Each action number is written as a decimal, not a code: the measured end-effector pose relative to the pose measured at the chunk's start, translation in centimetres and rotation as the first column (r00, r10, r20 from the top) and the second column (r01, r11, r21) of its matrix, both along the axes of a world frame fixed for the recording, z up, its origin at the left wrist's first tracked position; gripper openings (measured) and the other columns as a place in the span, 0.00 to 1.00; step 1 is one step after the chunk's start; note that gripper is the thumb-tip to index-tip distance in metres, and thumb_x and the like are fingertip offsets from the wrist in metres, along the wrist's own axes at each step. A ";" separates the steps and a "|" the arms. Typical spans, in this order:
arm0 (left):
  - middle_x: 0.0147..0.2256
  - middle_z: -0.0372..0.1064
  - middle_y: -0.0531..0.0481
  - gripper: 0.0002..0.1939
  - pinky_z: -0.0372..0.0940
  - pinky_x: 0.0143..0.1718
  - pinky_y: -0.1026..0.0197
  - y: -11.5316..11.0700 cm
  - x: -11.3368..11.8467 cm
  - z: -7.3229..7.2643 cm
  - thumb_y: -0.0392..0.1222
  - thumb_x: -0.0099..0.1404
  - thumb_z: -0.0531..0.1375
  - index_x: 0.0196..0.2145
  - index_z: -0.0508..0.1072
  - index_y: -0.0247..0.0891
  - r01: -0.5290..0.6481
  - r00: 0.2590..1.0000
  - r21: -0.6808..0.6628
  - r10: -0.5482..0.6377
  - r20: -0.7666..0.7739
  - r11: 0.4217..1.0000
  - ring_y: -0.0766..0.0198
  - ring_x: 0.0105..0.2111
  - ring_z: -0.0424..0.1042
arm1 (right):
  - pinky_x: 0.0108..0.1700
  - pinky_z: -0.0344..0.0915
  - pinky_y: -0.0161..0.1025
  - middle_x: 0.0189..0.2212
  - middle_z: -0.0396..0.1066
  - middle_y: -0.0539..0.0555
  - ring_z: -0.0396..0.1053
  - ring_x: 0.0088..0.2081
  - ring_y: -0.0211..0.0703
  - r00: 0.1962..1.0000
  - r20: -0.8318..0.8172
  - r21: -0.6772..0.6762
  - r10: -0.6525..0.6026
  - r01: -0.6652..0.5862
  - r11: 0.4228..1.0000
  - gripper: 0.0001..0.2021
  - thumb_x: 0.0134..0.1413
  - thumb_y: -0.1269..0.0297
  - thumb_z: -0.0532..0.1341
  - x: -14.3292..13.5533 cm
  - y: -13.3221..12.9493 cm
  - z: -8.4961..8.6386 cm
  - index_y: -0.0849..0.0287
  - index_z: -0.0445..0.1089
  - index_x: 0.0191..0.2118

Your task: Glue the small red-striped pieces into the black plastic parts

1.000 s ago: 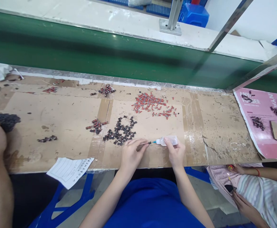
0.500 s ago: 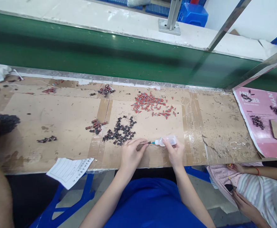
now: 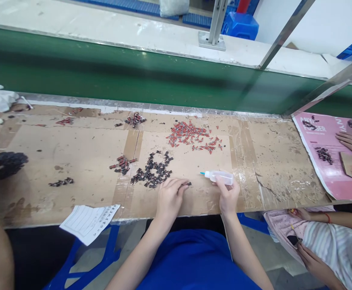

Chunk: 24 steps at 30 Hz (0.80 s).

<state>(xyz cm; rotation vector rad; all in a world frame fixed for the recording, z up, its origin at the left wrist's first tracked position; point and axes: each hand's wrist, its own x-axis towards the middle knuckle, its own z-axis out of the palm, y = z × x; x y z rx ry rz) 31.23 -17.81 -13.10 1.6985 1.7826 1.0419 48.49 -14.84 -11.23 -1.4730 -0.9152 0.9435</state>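
Left hand [image 3: 168, 196]: grip pinches small black part [image 3: 189, 183] near desk [image 3: 88, 147]'s six-o'clock edge | Right hand [image 3: 228, 196]: grip around teal-tipped squeeze bottle [image 3: 221, 177], part's three o'clock | Risk: excess pressure could drip any contents onto desk

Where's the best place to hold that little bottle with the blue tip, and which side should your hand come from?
Probably best on the wide, clear body of the bottle, coming from the near right side, where the right hand holds it. The bottle is sideways, its thin blue tip pointing left, toward the left hand, so gripping the body should leave that narrow end free.
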 end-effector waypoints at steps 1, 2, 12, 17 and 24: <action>0.33 0.79 0.50 0.07 0.68 0.41 0.55 0.0 -0.1 0.0 0.35 0.63 0.60 0.35 0.78 0.43 0.004 1.000 0.021 -0.004 0.005 1.000 0.58 0.36 0.75 | 0.33 0.70 0.41 0.30 0.77 0.54 0.73 0.31 0.45 0.998 0.059 0.007 0.035 -0.035 0.999 0.17 0.41 0.53 0.69 0.2 0.0 0.1 0.59 0.72 0.34; 0.33 0.78 0.49 0.08 0.68 0.40 0.56 -0.1 -0.2 0.0 0.36 0.64 0.59 0.36 0.79 0.43 0.008 1.000 0.044 -0.009 0.014 0.999 0.58 0.36 0.74 | 0.35 0.70 0.42 0.31 0.77 0.55 0.74 0.32 0.46 0.986 0.142 0.010 0.089 -0.091 0.996 0.16 0.41 0.54 0.69 0.3 0.0 0.3 0.58 0.71 0.35; 0.33 0.75 0.48 0.09 0.69 0.40 0.57 -0.8 -2.5 0.8 0.41 0.66 0.56 0.33 0.77 0.43 0.000 0.989 0.042 -0.006 0.147 0.999 0.58 0.37 0.73 | 0.51 0.62 0.53 0.38 0.73 0.58 0.63 0.47 0.55 0.502 0.837 0.051 0.217 -0.467 0.883 0.07 0.58 0.64 0.62 -0.2 7.5 2.3 0.53 0.78 0.38; 0.33 0.77 0.48 0.08 0.71 0.42 0.57 -0.9 -2.0 1.0 0.43 0.64 0.58 0.32 0.77 0.42 -0.020 0.962 -0.022 0.026 0.273 1.000 0.58 0.37 0.76 | 0.48 0.60 0.50 0.33 0.73 0.57 0.62 0.43 0.53 0.261 0.888 -0.177 0.379 -0.568 0.804 0.12 0.63 0.67 0.58 -1.9 12.0 1.3 0.54 0.78 0.31; 0.35 0.80 0.45 0.11 0.74 0.42 0.56 -1.1 -1.5 1.2 0.47 0.60 0.61 0.34 0.79 0.39 -0.109 0.860 -0.126 0.158 0.485 0.986 0.57 0.37 0.79 | 0.49 0.63 0.50 0.35 0.75 0.62 0.66 0.44 0.54 0.176 0.906 -0.187 0.384 -0.649 0.738 0.11 0.63 0.71 0.55 -1.3 11.1 2.5 0.62 0.75 0.39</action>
